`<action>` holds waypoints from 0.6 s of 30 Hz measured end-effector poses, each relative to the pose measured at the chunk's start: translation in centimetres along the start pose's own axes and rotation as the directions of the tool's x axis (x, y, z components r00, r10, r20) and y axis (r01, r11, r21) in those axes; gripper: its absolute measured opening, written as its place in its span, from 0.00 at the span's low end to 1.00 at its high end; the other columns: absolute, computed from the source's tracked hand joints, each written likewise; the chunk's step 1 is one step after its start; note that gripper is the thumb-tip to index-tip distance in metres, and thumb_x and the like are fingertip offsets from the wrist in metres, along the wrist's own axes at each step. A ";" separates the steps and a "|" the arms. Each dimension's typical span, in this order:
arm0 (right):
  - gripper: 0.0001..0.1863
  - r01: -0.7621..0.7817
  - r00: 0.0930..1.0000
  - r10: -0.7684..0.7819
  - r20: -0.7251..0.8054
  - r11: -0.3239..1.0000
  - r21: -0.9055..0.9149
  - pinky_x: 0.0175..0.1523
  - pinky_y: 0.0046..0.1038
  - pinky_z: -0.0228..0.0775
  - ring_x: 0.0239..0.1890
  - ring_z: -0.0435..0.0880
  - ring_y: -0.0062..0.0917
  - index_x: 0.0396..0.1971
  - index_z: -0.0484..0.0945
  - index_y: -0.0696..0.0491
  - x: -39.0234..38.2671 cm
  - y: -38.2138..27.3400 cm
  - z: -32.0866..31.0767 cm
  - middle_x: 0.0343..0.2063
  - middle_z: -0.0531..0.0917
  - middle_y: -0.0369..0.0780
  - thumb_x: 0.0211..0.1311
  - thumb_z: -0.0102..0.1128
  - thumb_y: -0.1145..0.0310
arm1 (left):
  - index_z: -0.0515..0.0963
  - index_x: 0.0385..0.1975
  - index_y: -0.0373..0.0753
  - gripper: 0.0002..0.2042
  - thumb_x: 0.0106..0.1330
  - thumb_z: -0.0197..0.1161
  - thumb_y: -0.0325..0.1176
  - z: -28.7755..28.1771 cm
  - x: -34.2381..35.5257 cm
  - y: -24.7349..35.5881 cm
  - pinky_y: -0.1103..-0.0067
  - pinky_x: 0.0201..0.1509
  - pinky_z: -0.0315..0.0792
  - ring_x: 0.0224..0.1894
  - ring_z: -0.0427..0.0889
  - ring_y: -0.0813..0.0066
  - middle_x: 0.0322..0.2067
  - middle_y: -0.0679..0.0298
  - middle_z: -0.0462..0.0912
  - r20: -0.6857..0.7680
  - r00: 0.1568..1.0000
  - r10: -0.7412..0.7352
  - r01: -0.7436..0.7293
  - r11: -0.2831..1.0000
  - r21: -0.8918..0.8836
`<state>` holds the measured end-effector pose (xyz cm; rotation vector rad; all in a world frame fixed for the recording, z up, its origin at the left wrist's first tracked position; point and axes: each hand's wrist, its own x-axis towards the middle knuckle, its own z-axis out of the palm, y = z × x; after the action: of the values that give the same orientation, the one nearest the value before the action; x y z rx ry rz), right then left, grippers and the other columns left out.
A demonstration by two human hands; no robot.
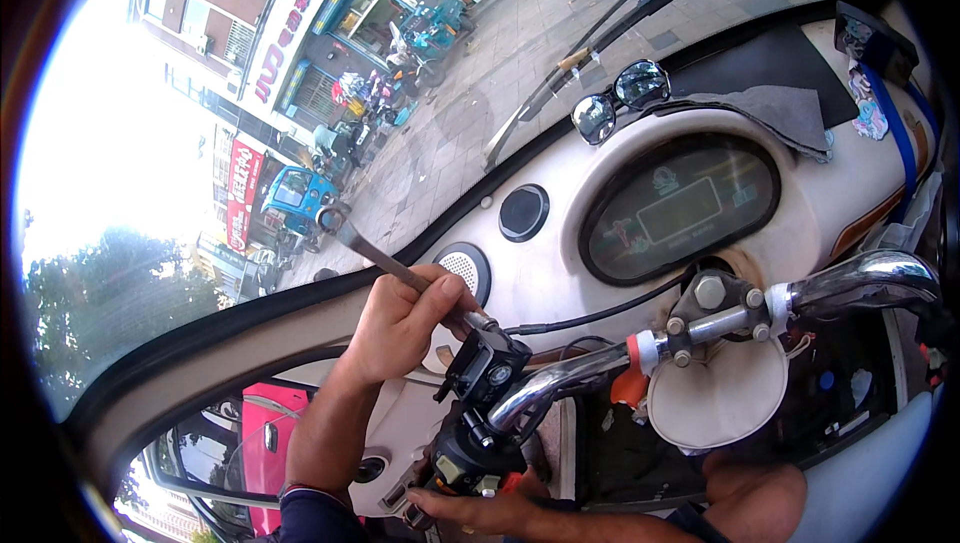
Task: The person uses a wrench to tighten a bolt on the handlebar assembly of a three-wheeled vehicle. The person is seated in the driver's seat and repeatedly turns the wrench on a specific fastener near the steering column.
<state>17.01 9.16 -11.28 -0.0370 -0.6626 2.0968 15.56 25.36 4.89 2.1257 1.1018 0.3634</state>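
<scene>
My left hand [405, 323] is closed around a metal wrench [375, 255]. The wrench's rounded jaw end points up and left, and its other end reaches the black brake lever mount [490, 363] on the left side of the chrome handlebar [560, 383]. Below, my right hand [490, 513] comes in from the right and is closed about the left handlebar end, beside the black switch housing [470, 453] with its red button. Its thumb or a finger lies by the silver lever; the other fingers are partly hidden. A black cable runs from the mount toward the steering stem.
A white dashboard holds an oval instrument display [680, 208] and a round speaker [465, 268]. Sunglasses [620, 101] and a grey cloth [770, 118] lie by the windshield. A white round pouch [718, 393] hangs under the handlebar clamp. Beside the vehicle stands a pink car [270, 438].
</scene>
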 end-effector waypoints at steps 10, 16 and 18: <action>0.20 -0.052 0.997 0.047 0.056 0.995 0.084 0.59 0.20 0.75 0.48 0.82 0.14 0.51 0.80 0.55 1.7 5.4 -1.8 0.44 0.85 0.34 0.68 0.68 0.57 | 0.79 0.41 0.27 0.17 0.79 0.54 0.39 -0.8 0.0 -0.6 0.77 0.41 0.83 0.36 0.88 0.72 0.34 0.57 0.87 -0.019 1.000 -0.006 0.004 0.992 -0.124; 0.17 -0.106 0.983 0.075 0.170 0.978 0.179 0.60 0.22 0.74 0.47 0.83 0.15 0.48 0.83 0.55 0.1 -0.4 -0.8 0.43 0.86 0.34 0.68 0.67 0.58 | 0.79 0.45 0.27 0.17 0.80 0.52 0.38 -0.3 -1.7 -2.8 0.73 0.49 0.83 0.44 0.88 0.67 0.42 0.49 0.87 -0.024 0.983 0.182 -0.183 0.959 -0.214; 0.18 -0.046 0.995 0.044 0.090 0.999 0.015 0.62 0.22 0.73 0.49 0.82 0.16 0.50 0.82 0.56 0.4 1.0 -0.9 0.45 0.86 0.35 0.69 0.66 0.57 | 0.79 0.48 0.26 0.17 0.80 0.52 0.38 -0.1 -2.1 -4.0 0.69 0.53 0.82 0.50 0.87 0.62 0.46 0.46 0.86 -0.027 0.982 0.189 -0.188 0.934 -0.304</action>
<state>16.27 9.46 -12.44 0.0524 -0.7036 2.1571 11.90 25.28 2.34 1.9550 0.7820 0.5818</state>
